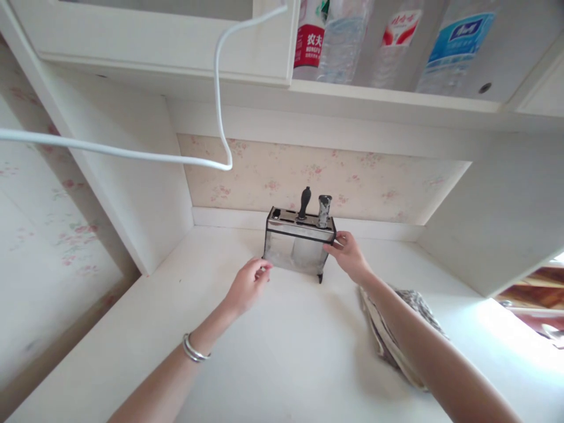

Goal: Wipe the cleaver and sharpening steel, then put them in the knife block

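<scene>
A knife holder (294,247) with a see-through body, black edges and a slotted silver top stands on the white counter near the back wall. Two handles stick up from its slots: a slim black handle (304,201) and a thicker handle with a worn, mottled grey surface (324,211). My left hand (249,283), with silver bangles at the wrist, is closed at the holder's lower left corner, fingers curled together. At the upper right edge, my right hand (348,254) grips the holder between thumb and fingers. The fingertips behind that edge are partly hidden.
A folded grey-and-white cloth (388,329) lies under my right forearm. Several plastic bottles (343,44) stand on the shelf above. A white cable (154,157) hangs across the upper left. Cabinet side panels (467,223) bound the counter (273,352).
</scene>
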A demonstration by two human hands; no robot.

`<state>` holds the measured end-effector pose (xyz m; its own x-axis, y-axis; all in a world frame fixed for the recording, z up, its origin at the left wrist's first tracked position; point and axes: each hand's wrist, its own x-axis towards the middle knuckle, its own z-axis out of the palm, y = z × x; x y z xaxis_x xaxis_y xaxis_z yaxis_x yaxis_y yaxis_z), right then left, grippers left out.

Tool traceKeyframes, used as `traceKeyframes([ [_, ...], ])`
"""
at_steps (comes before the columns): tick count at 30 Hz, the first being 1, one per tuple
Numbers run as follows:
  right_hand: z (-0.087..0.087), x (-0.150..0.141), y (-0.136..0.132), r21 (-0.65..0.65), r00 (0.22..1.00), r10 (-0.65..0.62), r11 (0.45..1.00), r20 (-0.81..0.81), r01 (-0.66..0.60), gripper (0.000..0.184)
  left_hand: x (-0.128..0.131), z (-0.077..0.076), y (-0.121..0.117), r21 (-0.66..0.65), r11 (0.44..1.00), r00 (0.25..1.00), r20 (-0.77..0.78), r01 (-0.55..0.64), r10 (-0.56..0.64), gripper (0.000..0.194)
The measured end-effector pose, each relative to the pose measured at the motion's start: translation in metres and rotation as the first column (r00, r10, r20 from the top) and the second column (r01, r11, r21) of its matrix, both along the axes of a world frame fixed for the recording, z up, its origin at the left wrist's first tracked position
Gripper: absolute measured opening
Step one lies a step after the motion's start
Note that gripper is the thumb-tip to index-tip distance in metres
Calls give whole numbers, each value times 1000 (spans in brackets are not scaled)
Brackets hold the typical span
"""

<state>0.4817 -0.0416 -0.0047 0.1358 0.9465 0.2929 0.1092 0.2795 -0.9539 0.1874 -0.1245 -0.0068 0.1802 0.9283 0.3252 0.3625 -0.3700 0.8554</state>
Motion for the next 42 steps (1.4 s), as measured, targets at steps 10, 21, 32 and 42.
traceKeyframes([
  [10, 14, -29, -31, -29, 983, 135, 990, -127, -139, 50, 28, 111, 72, 376, 925, 924, -335, -50, 186, 54],
  [21, -42, -35, -72, -185, 997, -4, 983, -74, -10, 47, 64, 127, 115, 217, 976, 952, -298, -2, 68, 15],
  [32, -74, -17, -89, -347, 976, 74, 927, -207, -144, 35, 45, 271, 104, 425, 903, 978, 157, 62, -140, 9],
  [42, -57, -31, -91, -193, 999, -21, 981, -46, 11, 41, -36, 213, 33, 442, 882, 975, 67, 163, -214, 25],
])
